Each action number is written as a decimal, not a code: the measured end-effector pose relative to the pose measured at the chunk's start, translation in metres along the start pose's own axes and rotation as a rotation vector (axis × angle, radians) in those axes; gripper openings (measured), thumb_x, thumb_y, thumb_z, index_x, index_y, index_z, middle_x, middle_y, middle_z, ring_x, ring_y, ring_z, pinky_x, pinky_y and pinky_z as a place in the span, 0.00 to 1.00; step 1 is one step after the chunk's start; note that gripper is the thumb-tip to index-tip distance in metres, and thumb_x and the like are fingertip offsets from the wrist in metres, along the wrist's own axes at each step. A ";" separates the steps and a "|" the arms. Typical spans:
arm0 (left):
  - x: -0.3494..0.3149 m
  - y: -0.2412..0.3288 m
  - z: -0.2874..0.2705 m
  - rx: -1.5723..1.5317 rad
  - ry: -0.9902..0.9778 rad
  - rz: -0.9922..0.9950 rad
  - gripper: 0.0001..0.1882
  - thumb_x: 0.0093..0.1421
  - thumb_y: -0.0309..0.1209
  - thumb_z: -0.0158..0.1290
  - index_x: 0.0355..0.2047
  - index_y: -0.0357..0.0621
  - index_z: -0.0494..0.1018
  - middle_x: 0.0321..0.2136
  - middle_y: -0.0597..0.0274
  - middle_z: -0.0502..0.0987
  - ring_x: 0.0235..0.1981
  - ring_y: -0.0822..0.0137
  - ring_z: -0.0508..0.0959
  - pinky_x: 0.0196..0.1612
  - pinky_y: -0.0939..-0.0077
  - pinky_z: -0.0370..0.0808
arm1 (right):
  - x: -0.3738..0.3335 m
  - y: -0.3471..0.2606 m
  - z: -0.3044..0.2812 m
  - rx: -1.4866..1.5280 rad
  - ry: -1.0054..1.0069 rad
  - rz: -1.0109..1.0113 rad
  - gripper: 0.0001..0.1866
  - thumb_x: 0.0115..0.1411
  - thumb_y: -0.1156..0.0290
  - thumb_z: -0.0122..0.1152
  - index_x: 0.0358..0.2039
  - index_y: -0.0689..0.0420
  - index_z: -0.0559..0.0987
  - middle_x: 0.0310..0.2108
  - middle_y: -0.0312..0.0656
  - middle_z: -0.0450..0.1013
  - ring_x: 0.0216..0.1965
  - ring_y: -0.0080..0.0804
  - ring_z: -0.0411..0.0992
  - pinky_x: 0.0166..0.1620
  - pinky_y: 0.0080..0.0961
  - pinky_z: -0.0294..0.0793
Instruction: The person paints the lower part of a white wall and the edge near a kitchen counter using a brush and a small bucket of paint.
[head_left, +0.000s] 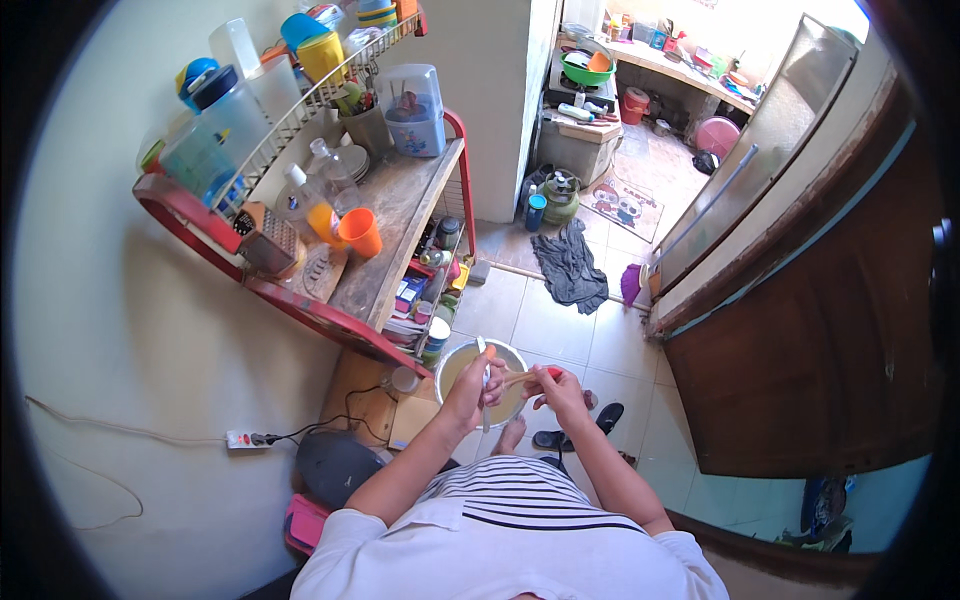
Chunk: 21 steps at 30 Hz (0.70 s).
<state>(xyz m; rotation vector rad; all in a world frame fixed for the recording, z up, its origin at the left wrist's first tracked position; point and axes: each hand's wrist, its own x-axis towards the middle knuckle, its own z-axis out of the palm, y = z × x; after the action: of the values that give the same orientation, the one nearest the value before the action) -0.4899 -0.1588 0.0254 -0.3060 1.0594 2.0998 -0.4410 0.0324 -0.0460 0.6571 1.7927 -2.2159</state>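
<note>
Both my hands are raised over a round, pale-rimmed basin (454, 362) on the floor, which has something pale yellowish inside. My left hand (468, 392) is closed around a slim white-and-grey stick-like thing (481, 345) that stands nearly upright, with a small orange piece (489, 352) at my fingertips. A thin tan strip or stick (518, 379) stretches between the two hands. At its right end my right hand (560, 390) has its fingers curled and pinches a red piece (554, 372). Fingers hide most of these things, so their exact kind is unclear.
Left stands a red-framed shelf (400, 235) with bottles, an orange cup (360, 232) and a grater (268, 240). A dark cloth (571, 266) and a black slipper (608, 417) lie on the tiles. A brown door (800, 350) is at right. Cables run from a power strip (248, 440).
</note>
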 end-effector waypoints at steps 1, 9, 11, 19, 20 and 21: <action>0.012 0.007 0.008 0.003 0.005 0.003 0.22 0.68 0.51 0.42 0.41 0.43 0.65 0.16 0.74 0.58 0.13 0.79 0.58 0.19 0.82 0.54 | 0.009 -0.008 -0.010 0.040 -0.008 0.002 0.19 0.66 0.57 0.54 0.40 0.65 0.76 0.30 0.45 0.78 0.27 0.30 0.79 0.22 0.21 0.75; 0.089 0.047 0.055 0.024 -0.010 0.108 0.25 0.68 0.52 0.41 0.44 0.40 0.63 0.15 0.75 0.57 0.13 0.80 0.57 0.19 0.82 0.53 | 0.064 -0.070 -0.071 0.213 0.061 0.023 0.17 0.68 0.60 0.52 0.42 0.63 0.75 0.31 0.45 0.78 0.27 0.28 0.78 0.24 0.18 0.73; 0.110 0.059 0.062 0.022 -0.028 0.113 0.26 0.68 0.53 0.41 0.44 0.39 0.64 0.16 0.74 0.58 0.13 0.80 0.57 0.19 0.82 0.53 | 0.072 -0.084 -0.076 0.240 0.074 -0.004 0.16 0.68 0.61 0.52 0.42 0.63 0.75 0.30 0.45 0.78 0.27 0.28 0.78 0.23 0.19 0.73; 0.201 0.095 0.068 -0.022 -0.075 0.060 0.27 0.66 0.57 0.42 0.41 0.41 0.64 0.15 0.74 0.59 0.12 0.81 0.57 0.18 0.83 0.53 | 0.138 -0.101 -0.115 0.402 0.111 -0.078 0.16 0.67 0.61 0.52 0.42 0.64 0.75 0.31 0.46 0.78 0.28 0.28 0.77 0.24 0.19 0.72; 0.212 0.101 0.067 -0.047 -0.068 0.060 0.28 0.66 0.57 0.43 0.41 0.41 0.64 0.15 0.74 0.58 0.12 0.81 0.57 0.18 0.83 0.53 | 0.149 -0.106 -0.121 0.413 0.118 -0.075 0.16 0.67 0.61 0.52 0.42 0.64 0.75 0.31 0.46 0.78 0.28 0.28 0.77 0.24 0.18 0.72; 0.224 0.108 0.066 -0.072 -0.060 0.061 0.28 0.65 0.57 0.43 0.40 0.41 0.64 0.15 0.74 0.58 0.12 0.80 0.57 0.18 0.83 0.53 | 0.162 -0.112 -0.126 0.424 0.123 -0.072 0.16 0.67 0.62 0.52 0.42 0.63 0.76 0.31 0.46 0.78 0.28 0.28 0.77 0.24 0.18 0.72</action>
<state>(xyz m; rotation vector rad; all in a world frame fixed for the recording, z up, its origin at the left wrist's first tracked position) -0.7138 -0.0326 0.0173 -0.2466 0.9710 2.1912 -0.6060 0.1985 -0.0440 0.8347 1.4203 -2.6888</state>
